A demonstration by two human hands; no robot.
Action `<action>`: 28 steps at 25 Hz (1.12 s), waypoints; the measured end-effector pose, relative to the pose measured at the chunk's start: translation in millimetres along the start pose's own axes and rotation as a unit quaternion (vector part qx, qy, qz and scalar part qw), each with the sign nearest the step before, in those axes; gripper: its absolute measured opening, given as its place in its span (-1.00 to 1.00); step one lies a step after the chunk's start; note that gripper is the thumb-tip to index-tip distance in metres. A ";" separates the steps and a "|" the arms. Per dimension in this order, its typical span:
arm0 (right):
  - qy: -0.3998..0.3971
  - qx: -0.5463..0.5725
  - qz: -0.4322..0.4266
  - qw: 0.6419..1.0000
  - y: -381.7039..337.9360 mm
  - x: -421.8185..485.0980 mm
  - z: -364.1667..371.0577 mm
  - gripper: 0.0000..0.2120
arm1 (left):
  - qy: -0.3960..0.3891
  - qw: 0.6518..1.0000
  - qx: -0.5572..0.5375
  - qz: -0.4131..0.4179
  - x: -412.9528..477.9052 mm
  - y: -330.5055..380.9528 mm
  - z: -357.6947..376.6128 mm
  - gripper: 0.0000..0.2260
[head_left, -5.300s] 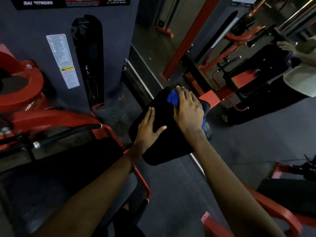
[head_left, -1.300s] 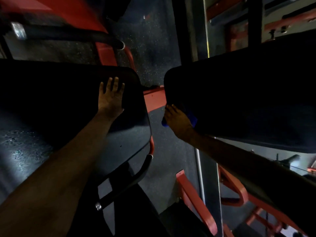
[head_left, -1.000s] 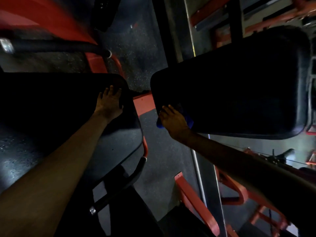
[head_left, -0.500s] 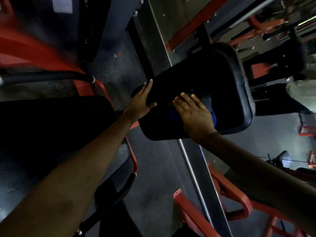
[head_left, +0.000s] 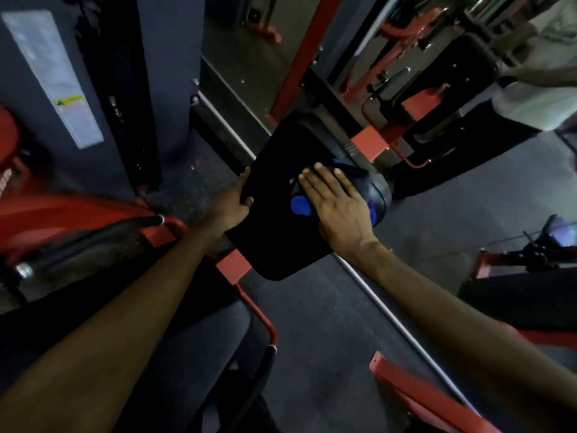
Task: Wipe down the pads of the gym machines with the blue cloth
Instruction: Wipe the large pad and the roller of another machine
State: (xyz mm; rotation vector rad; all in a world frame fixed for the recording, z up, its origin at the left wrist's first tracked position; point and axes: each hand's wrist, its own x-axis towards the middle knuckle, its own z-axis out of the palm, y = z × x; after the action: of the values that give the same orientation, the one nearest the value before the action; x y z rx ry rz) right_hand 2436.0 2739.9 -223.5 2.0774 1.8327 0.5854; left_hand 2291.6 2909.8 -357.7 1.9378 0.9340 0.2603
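1 black pad (head_left: pixel 281 245), used as anchor. 2 hands: left hand (head_left: pixel 231 204) at pad's left edge, right hand (head_left: pixel 337 207) flat on top of pad. 1 blue cloth (head_left: pixel 299 206) on pad. 1 grey seat (head_left: pixel 193 354) below-left of pad. 2 black handles: one (head_left: pixel 93 242) left of pad, one (head_left: pixel 265 379) below pad. 1 white label (head_left: pixel 53 76) up-left of pad. 1 person (head_left: pixel 537 98) up-right of pad

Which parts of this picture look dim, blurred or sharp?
Head view: dim overall; the black pad shows almost no surface detail; the red frame at left is smeared; the blue cloth under the right hand reads vivid.
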 end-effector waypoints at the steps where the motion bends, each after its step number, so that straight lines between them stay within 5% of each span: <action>1: 0.011 0.008 0.024 1.000 6.7 -15.2 -4.8 -0.37 | 0.000 1.000 0.000 0.018 2.4 10.2 -6.7 -0.32; 6: 0.033 0.062 0.123 0.990 5.3 0.2 -19.1 -0.23 | -0.007 0.995 0.042 0.089 4.0 47.5 -31.8 -0.37; 14: 0.126 0.179 0.273 0.937 -4.6 -41.2 4.9 -0.24 | -0.059 0.968 0.167 0.176 2.0 83.4 -45.1 0.00; 17: 0.173 0.254 0.380 0.872 -31.3 -46.1 22.2 -0.21 | -0.065 0.962 0.196 0.177 -8.8 85.0 -38.5 0.00; 24: 0.288 0.449 0.529 0.660 -84.8 -42.5 53.4 -0.11 | -0.073 0.963 0.192 0.172 -13.5 76.1 -25.0 -0.03; 28: 0.256 0.492 0.571 0.606 -127.3 -48.8 86.5 -0.06 | -0.068 0.964 0.188 0.173 -20.4 44.3 -3.9 -0.08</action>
State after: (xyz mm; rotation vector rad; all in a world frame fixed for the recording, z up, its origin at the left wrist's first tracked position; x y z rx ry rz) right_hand 2364.0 2711.9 -365.2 4.2298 0.5807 0.4218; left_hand 2297.8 2886.0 -315.4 2.4383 0.5776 0.1536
